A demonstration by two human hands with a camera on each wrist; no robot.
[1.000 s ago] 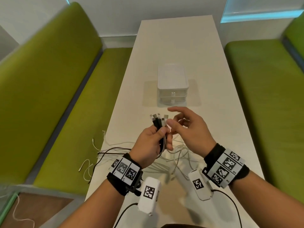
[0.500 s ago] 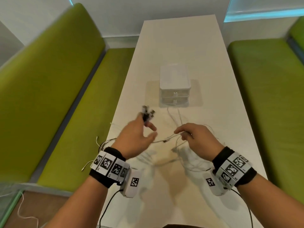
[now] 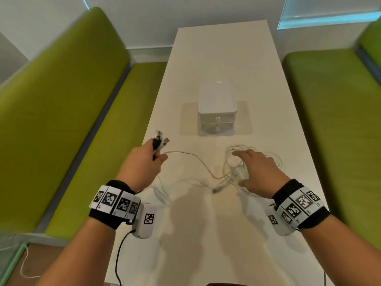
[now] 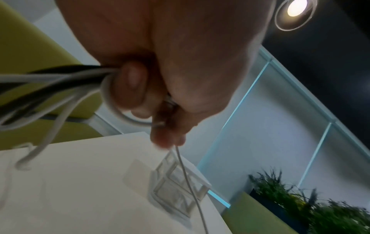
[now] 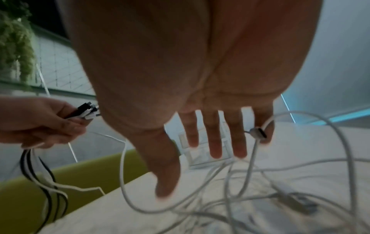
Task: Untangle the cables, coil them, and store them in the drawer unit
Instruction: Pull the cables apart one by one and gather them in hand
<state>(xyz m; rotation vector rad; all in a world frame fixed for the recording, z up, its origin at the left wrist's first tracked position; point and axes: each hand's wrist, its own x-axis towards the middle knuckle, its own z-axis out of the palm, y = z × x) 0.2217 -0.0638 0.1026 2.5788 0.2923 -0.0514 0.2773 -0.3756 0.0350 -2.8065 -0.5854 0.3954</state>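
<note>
The green benches (image 3: 61, 120) flank the long white table (image 3: 222, 58), whose long axis runs from 6 to 12 o'clock in the head view. On it, past mid-table toward 12 o'clock, stands the white drawer unit (image 3: 216, 108), both drawer fronts facing 6 o'clock and closed. Well short of it, at about 4 o'clock from the unit, a loose tangle of white cables (image 3: 233, 172) lies spread on the tabletop. The right hand (image 3: 257, 172) hovers over that tangle, palm down, fingers straight and spread wide, gripping nothing; whether the fingertips touch the loops cannot be told. In the right wrist view a cable end with a dark connector (image 5: 260, 133) hangs beside the little finger. The left hand (image 3: 142, 164), at 9 o'clock from the tangle near the table's left edge, is curled tight round a bundle of black and white cable ends (image 3: 159, 139); the plugs stick out above the fist pointing toward 1 o'clock, and the cords trail below the hand toward 6 o'clock. One thin white strand (image 3: 195, 159) runs from that fist toward 4 o'clock into the tangle.
</note>
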